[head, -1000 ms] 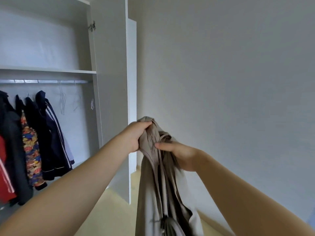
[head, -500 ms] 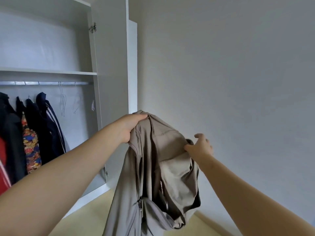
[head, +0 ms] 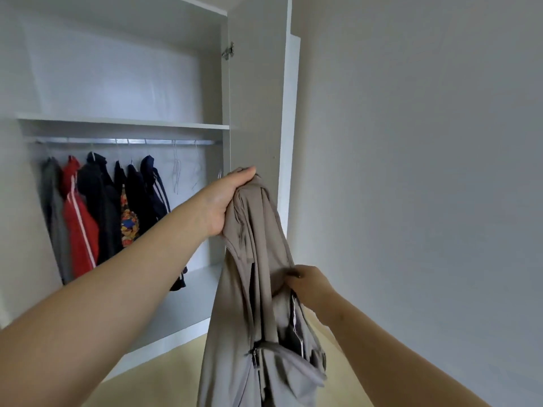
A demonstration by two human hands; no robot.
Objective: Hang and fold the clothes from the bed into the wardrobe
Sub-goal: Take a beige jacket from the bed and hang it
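Observation:
A beige zip-up jacket (head: 258,289) hangs in the air in front of the open white wardrobe (head: 117,124). My left hand (head: 226,201) grips its top, raised near the wardrobe's open door (head: 255,98). My right hand (head: 308,282) is lower down and pinches a fold at the jacket's middle. The zipper and a darker lining show near the bottom. Inside the wardrobe a metal rail (head: 126,141) runs under a shelf.
On the rail hang grey, red, dark and patterned garments (head: 97,212) at the left, with empty wire hangers (head: 185,171) to their right. A plain grey wall (head: 426,171) fills the right side. Light wooden floor (head: 164,374) lies below.
The view has turned left toward the wardrobe, showing more hung clothes. My left hand lifted the jacket's top higher; my right hand dropped from beside it to the jacket's middle.

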